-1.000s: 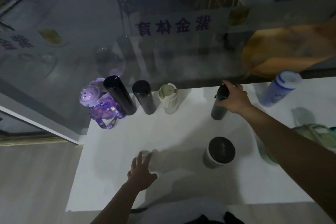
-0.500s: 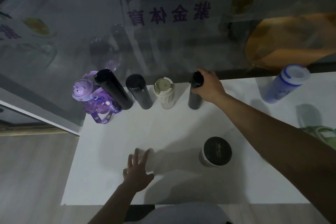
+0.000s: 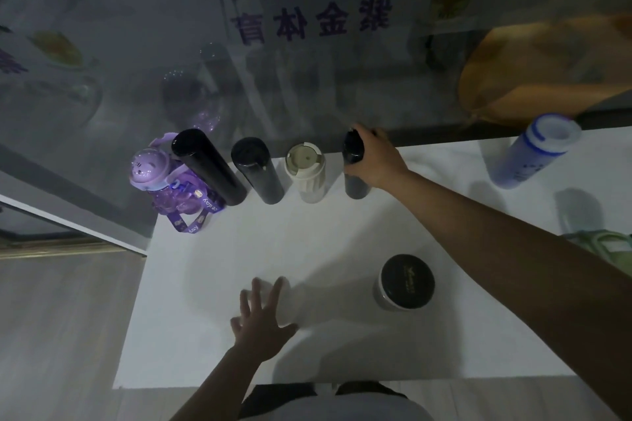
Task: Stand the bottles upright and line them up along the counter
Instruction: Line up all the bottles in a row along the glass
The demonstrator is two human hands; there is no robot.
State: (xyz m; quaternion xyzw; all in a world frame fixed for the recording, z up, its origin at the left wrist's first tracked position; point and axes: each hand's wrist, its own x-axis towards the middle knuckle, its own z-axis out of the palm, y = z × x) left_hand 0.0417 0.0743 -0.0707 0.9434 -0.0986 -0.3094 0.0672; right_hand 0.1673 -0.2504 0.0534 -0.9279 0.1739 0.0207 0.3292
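Along the far edge of the white counter (image 3: 307,249), against the glass panel (image 3: 136,44), we see a row of upright bottles. From left to right they are: a purple bottle (image 3: 171,186) with a domed lid and a printed strap, a tall black flask (image 3: 208,167), a second black flask (image 3: 257,170), a cream bottle (image 3: 306,171) with a flip-style lid, and a slim black bottle (image 3: 354,169). The first two stand touching or nearly so; the others stand just apart from each other. All lids appear closed, so we cannot tell what any bottle contains.

Our right hand (image 3: 376,162) is wrapped around the upper part of the slim black bottle, fingers curled over its far side and thumb on the near side. The bottle stands upright with its base on the counter, at the right end of the row.

Our left hand (image 3: 261,325) lies palm-down on the near part of the counter, fingers spread and grasping nothing.

Nearer to us, right of centre, a wide container with a black lid (image 3: 407,280) stands upright, well apart from the row. At the far right, a blue-and-white bottle (image 3: 533,155) stands separately, its cap closed. A green object (image 3: 608,246) shows at the right edge, partly hidden by our right forearm; we cannot tell what it is.
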